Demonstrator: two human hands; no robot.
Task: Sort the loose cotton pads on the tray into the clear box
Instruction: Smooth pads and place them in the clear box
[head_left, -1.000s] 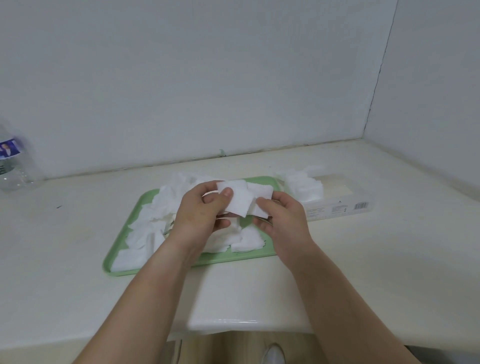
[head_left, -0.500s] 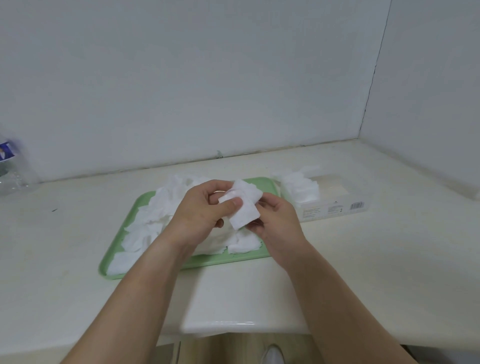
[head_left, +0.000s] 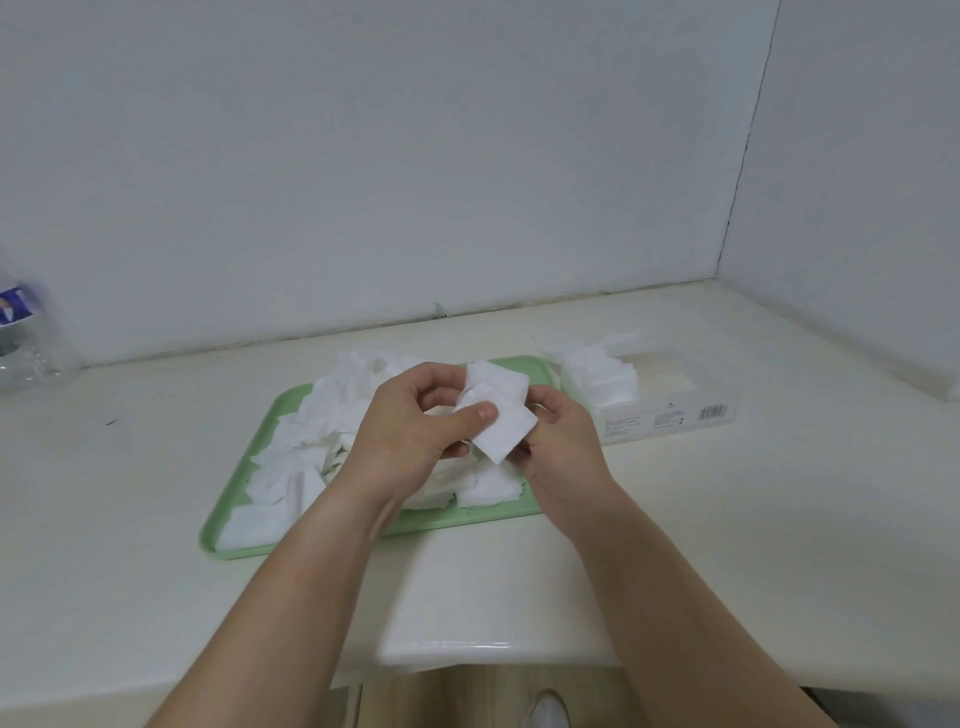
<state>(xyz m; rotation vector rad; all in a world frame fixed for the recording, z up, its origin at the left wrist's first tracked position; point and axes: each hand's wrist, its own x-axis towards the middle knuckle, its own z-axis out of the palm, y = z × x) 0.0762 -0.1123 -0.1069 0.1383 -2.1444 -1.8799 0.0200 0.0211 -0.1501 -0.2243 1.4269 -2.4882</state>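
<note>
I see pale grey walls (head_left: 363, 156) meeting in a corner (head_left: 740, 166) at right, cream counter (head_left: 130, 467) below, plastic bottle (head_left: 28, 348) far left

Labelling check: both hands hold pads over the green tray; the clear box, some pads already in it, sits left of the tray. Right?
No. The head view shows the box right of the tray, not left. The rest stands: left hand and right hand hold pads over the tray, with more in the box.
</note>
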